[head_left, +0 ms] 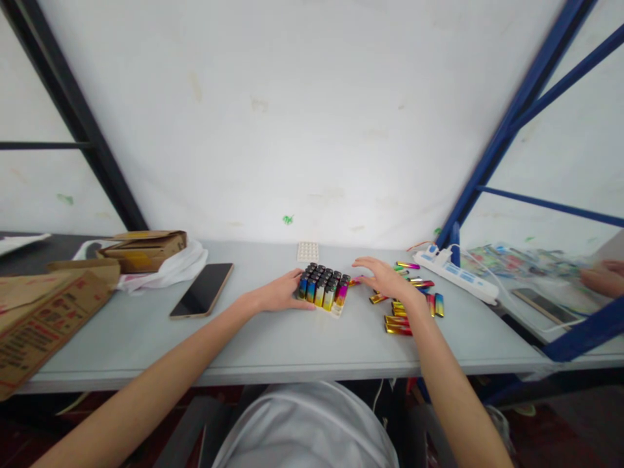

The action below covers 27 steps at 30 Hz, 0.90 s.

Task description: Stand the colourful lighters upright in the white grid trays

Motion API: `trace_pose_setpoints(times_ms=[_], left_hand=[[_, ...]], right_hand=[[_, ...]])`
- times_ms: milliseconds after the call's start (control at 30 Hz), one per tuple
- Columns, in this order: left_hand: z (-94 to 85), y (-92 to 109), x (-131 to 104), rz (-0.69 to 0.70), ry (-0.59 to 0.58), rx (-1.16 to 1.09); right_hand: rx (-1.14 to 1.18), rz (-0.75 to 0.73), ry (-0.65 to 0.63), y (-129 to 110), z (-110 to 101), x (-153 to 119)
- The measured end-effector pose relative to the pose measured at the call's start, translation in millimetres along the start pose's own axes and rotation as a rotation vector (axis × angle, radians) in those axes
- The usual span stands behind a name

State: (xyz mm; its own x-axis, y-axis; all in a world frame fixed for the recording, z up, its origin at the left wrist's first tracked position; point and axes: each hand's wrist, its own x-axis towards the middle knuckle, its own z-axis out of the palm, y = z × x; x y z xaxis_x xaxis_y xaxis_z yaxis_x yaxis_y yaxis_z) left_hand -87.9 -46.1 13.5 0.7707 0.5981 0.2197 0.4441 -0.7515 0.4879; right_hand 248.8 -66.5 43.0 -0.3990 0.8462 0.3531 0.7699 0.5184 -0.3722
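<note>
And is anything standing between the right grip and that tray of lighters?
Only one pink-and-yellow lighter shows between the right grip and the tray; I can't tell whether it's held. The left grip spans the tray's opposite side.

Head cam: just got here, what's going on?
A person's left hand holds the left side of a white tray packed with upright lighters; some slots at its front right corner are unfilled. The right hand is just right of the tray, apparently with another lighter at its fingertips. More loose lighters lie scattered at the right.
</note>
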Motion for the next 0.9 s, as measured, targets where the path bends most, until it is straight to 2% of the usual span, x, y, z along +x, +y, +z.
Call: trace_pose_setpoints(times_ms=[100, 167, 300, 400, 500, 567, 733, 900], left_hand=[[0.1, 0, 0, 0.001, 0.001, 0.003], [-0.2, -1, -1, 0.012, 0.012, 0.001], [-0.8, -1, -1, 0.021, 0.01, 0.011], [-0.9, 0, 0, 0.017, -0.004, 0.021], [-0.8, 0, 0, -0.001, -0.013, 0.024], [-0.7, 0, 0, -0.008, -0.01, 0.013], [-0.6, -1, -1, 0.02, 0.003, 0.0], [-0.6, -1, -2, 0.005, 0.007, 0.005]], right_hand=[[0.06, -0.018, -0.168, 0, 12, 0], [0.076, -0.007, -0.215, -3, 15, 1], [0.077, 0.042, -0.132, -5, 15, 2], [0.138, 0.09, -0.021, -2, 11, 3], [0.284, 0.128, 0.127, -3, 7, 4], [0.428, 0.137, 0.173, -6, 5, 4], [0.75, 0.149, 0.128, -25, 1, 6], [0.923, 0.236, 0.036, -47, -1, 6]])
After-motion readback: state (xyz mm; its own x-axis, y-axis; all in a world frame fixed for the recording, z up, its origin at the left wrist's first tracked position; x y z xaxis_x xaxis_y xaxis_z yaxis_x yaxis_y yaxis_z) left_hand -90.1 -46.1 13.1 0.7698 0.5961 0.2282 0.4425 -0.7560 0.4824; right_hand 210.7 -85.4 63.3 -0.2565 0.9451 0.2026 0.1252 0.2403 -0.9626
